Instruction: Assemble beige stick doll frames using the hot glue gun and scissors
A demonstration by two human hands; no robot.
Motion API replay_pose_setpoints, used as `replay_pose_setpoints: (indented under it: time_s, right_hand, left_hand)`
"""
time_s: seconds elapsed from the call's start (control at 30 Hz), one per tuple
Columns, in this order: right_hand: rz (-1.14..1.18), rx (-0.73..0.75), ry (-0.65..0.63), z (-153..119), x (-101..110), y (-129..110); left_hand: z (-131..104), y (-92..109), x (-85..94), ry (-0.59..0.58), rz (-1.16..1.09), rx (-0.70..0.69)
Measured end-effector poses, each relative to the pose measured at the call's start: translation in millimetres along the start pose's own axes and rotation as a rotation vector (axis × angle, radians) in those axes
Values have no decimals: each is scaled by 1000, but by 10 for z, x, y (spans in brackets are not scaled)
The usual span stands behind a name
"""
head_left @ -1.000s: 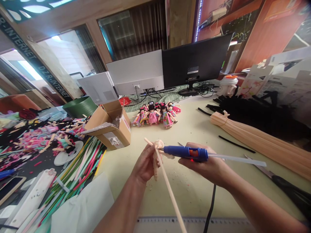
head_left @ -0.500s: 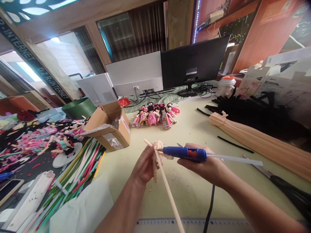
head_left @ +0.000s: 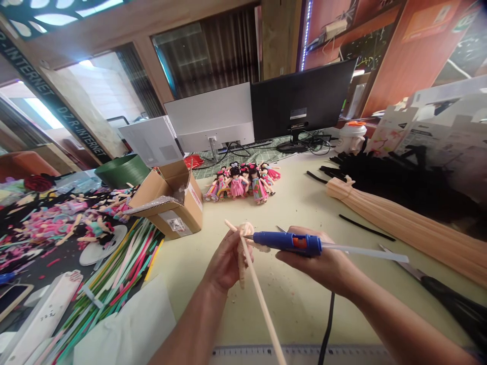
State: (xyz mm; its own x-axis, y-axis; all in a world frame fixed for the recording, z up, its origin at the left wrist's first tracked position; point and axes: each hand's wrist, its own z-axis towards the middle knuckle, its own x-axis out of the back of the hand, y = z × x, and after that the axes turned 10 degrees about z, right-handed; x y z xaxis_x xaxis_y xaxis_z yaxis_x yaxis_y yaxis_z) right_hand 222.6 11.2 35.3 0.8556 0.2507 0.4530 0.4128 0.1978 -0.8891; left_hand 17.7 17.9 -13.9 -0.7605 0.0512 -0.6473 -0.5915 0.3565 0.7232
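My left hand is closed on a small doll body of twisted peach pipe cleaner, pinched between thumb and fingers. From it a long straight peach pipe cleaner slants down to the bottom edge of the view. My right hand is wrapped around a blue hot glue gun with an orange part and a clear glue stick jutting from its back. The gun's nozzle is at the doll body, where the long pipe cleaner crosses it; whether it touches is too small to tell.
Finished dolls stand ahead, right of an open cardboard box. Black-handled scissors and a bundle of peach pipe cleaners lie right. Coloured pipe cleaners lie left. The gun's black cord runs toward the front ruler.
Both hands, the glue gun and the doll body keep nearly the same pose. The whole view has shifted very slightly.
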Motion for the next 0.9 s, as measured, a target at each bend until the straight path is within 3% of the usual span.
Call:
replay_pose_setpoints:
  time_s: [0.9]
  right_hand:
    - [-40,49,18,-10,-2,39]
  left_hand:
    - [-34,3,-42,35,11,-5]
